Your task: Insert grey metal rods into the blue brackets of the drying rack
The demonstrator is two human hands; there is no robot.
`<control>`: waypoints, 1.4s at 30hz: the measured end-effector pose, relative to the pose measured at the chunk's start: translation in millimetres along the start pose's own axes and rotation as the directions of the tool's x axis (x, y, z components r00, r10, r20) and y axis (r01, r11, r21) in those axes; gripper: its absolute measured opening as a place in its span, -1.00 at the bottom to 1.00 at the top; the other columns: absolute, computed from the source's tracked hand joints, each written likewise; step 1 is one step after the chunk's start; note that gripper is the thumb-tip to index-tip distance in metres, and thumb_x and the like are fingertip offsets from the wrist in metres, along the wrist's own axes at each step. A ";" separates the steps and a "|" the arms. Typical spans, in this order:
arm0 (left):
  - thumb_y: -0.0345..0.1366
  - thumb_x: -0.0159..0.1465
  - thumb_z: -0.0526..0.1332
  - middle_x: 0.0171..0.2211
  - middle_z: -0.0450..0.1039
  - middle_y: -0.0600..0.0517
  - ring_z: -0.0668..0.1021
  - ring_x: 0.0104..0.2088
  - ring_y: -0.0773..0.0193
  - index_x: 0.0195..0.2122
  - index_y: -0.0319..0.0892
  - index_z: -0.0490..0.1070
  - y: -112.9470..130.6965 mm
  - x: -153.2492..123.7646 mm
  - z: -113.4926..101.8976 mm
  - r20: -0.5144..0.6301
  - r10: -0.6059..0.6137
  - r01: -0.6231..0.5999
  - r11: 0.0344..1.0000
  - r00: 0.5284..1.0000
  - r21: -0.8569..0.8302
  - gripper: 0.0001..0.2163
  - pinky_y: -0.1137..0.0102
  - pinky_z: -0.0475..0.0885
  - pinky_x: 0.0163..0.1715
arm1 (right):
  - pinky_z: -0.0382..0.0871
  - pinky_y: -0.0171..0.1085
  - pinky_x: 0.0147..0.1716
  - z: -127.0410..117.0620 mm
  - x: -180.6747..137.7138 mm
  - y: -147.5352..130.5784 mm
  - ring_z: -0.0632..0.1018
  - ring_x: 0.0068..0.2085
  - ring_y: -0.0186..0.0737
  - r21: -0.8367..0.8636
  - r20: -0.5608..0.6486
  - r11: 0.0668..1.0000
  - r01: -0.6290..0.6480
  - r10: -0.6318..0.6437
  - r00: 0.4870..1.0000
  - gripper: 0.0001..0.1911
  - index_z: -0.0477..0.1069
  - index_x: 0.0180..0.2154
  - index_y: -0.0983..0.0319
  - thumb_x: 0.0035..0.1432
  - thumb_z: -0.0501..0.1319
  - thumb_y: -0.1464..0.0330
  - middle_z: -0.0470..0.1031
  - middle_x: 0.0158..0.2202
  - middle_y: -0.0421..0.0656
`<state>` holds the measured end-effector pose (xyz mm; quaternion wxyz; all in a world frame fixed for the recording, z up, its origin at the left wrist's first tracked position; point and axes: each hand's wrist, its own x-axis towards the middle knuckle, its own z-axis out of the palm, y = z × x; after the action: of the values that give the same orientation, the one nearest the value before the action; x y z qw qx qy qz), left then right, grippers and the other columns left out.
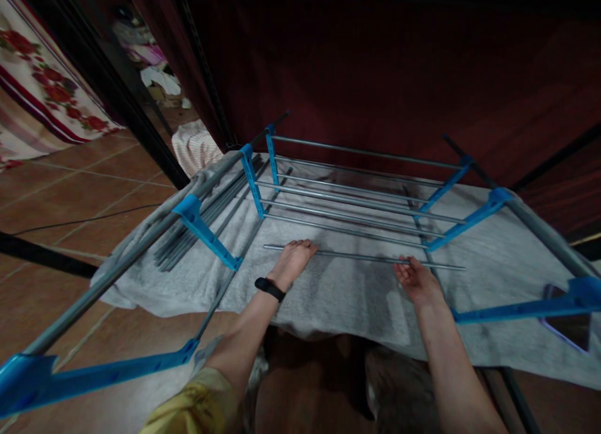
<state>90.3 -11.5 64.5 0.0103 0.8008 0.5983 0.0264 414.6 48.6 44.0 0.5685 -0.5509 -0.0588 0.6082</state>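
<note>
A thin grey metal rod [357,255] lies crosswise in front of me, held in both hands. My left hand [297,255], with a black band on its wrist, is closed over the rod toward its left end. Near the rod's right part, my right hand [416,276] grips it from below with fingers and thumb. Both rod ends are free of the blue plastic brackets. Around it stands a rack frame of grey tubes and blue brackets [206,233]. Several rods [347,202] span its far brackets from left to right.
A grey cloth [347,296] covers the surface beneath the frame. Several loose rods [206,215] lie bundled at the left. A phone-like dark object [568,327] rests at the right, partly behind a bracket. A dark red curtain [375,77] hangs behind; tiled floor [89,196] shows at left.
</note>
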 end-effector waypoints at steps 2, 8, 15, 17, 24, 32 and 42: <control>-0.49 0.34 -0.01 -0.19 0.46 -0.04 0.54 -0.16 0.23 -0.10 -0.13 0.44 2.2 0.1 0.8 0.002 -0.001 0.001 1.000 1.000 -0.004 -0.73 0.33 0.36 -0.11 | 0.57 -0.39 -0.44 -0.7 -1.5 -1.3 0.56 -0.52 -0.40 -0.018 -0.002 1.000 -0.005 0.005 1.000 -0.74 0.34 -0.42 0.22 0.31 0.03 0.53 0.51 -0.54 -0.27; -0.50 0.34 -0.02 -0.18 0.47 -0.06 0.55 -0.15 0.22 -0.05 -0.15 0.42 9.2 0.8 2.3 0.016 -0.008 0.008 1.000 1.000 0.006 -0.70 0.31 0.37 -0.07 | 0.57 -0.39 -0.40 -5.4 -5.2 -1.9 0.59 -0.49 -0.39 -0.043 0.014 0.999 -0.029 0.029 0.999 -0.77 0.37 -0.40 0.23 0.25 0.07 0.57 0.53 -0.51 -0.24; -0.52 0.33 -0.03 -0.16 0.47 -0.10 0.53 -0.13 0.19 -0.07 -0.17 0.43 14.1 -2.3 3.2 -0.026 -0.007 0.007 1.000 1.000 0.012 -0.70 0.27 0.36 -0.03 | 0.59 -0.40 -0.37 -14.1 -10.8 6.4 0.59 -0.47 -0.39 0.006 0.035 1.000 0.010 -0.010 0.999 -0.77 0.38 -0.41 0.23 0.23 0.10 0.60 0.54 -0.51 -0.23; -0.53 0.31 -0.02 -0.16 0.47 -0.10 0.53 -0.12 0.19 -0.08 -0.17 0.43 15.4 -2.8 3.4 -0.028 -0.012 0.013 1.000 1.000 0.012 -0.70 0.26 0.35 -0.02 | 0.59 -0.40 -0.37 -18.1 -11.2 9.3 0.59 -0.46 -0.38 0.007 0.040 1.000 0.020 -0.020 0.999 -0.78 0.38 -0.41 0.23 0.22 0.12 0.60 0.54 -0.49 -0.22; -0.53 0.31 -0.04 -0.15 0.47 -0.11 0.52 -0.11 0.18 -0.05 -0.17 0.44 15.1 -5.5 2.9 -0.019 0.012 -0.012 1.000 1.000 0.017 -0.67 0.26 0.33 -0.01 | 0.60 -0.37 -0.34 -29.6 -9.7 17.2 0.60 -0.44 -0.37 0.034 0.070 0.999 0.035 -0.037 0.997 -0.79 0.39 -0.41 0.23 0.17 0.14 0.61 0.56 -0.48 -0.21; -0.65 0.18 -0.03 -0.08 0.51 -0.11 0.53 -0.04 0.14 0.05 -0.15 0.42 -8.2 -8.1 6.6 -0.048 -0.013 0.012 1.000 0.999 -0.020 -0.51 0.22 0.30 0.03 | 0.59 -0.36 -0.33 -21.6 -17.7 24.1 0.58 -0.50 -0.34 0.103 0.073 0.994 0.021 -0.029 0.997 -0.78 0.42 -0.45 0.24 0.15 0.15 0.62 0.56 -0.53 -0.19; -0.25 0.24 0.08 -0.14 0.54 -0.02 0.58 -0.10 0.12 -0.13 -0.08 0.46 -37.3 2.2 17.4 -0.038 -0.047 0.032 0.938 0.998 -0.346 -0.76 0.29 0.43 -0.06 | 0.58 -0.35 -0.34 -26.4 -11.2 19.6 0.59 -0.45 -0.34 0.194 0.060 0.975 0.107 -0.121 0.991 -0.79 0.39 -0.46 0.21 0.21 0.17 0.55 0.56 -0.52 -0.21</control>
<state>56.2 1.5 45.4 0.1377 0.7735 0.6004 0.1489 418.9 18.7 26.9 0.6501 -0.4674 -0.0521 0.5968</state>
